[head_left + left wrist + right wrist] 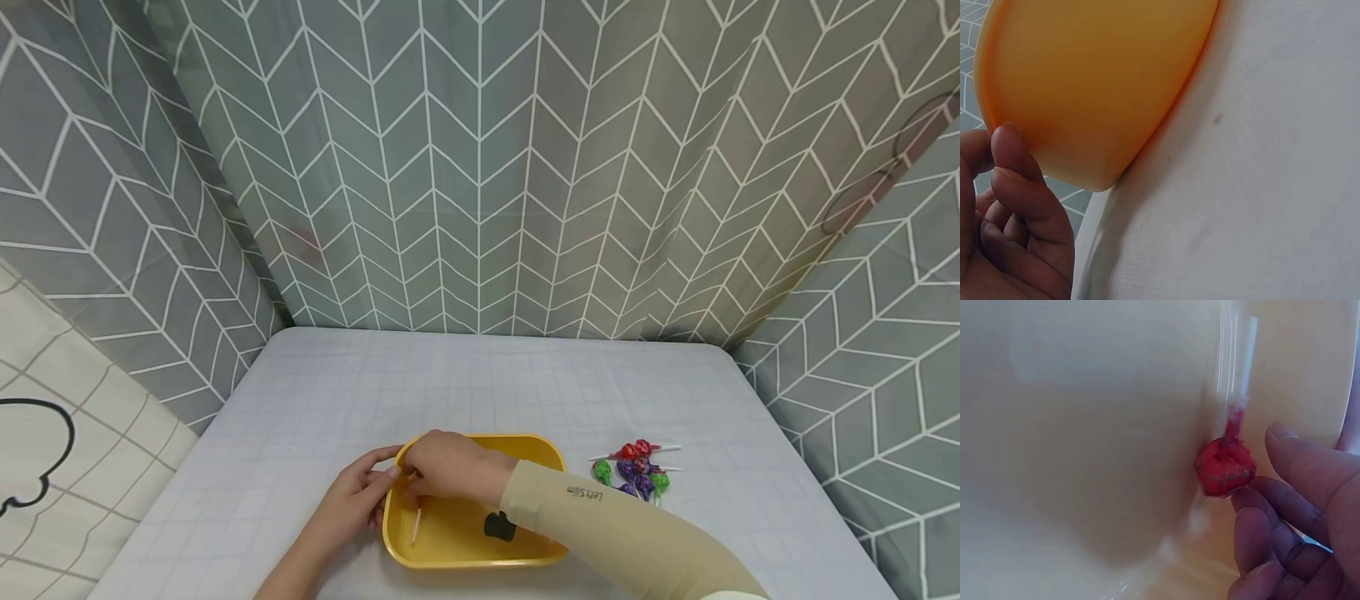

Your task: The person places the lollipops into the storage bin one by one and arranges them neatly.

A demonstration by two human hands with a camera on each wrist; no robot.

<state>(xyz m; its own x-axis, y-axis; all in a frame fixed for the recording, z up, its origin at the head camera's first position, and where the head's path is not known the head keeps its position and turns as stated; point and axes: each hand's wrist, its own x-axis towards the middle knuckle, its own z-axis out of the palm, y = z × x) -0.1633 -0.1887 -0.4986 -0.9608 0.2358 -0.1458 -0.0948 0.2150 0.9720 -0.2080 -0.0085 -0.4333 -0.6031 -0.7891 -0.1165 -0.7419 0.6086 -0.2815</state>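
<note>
Head view: A yellow tray (465, 548) is sitting on the tabletop (480, 375). The right hand (450, 465) is dipping into its left end, where the stick of a red lollipop (417, 527) is showing. A heap of wrapped lollipops (636, 472) is lying to the right. The step in hand is apparently setting one lollipop in the tray; the next move is probably calling for lifting the hand clear without nudging it.

Left wrist view: The left hand (1022, 219), fingers curled, is pinching the tray's rim, seemingly steadying it.

Right wrist view: The right hand is standing partly open, its thumb apart from the candy and its fingertips meeting the underside; no firm grip is showing. The lollipop is resting against the tray wall, its round, crinkled wrapper narrowing toward a white stick.
</note>
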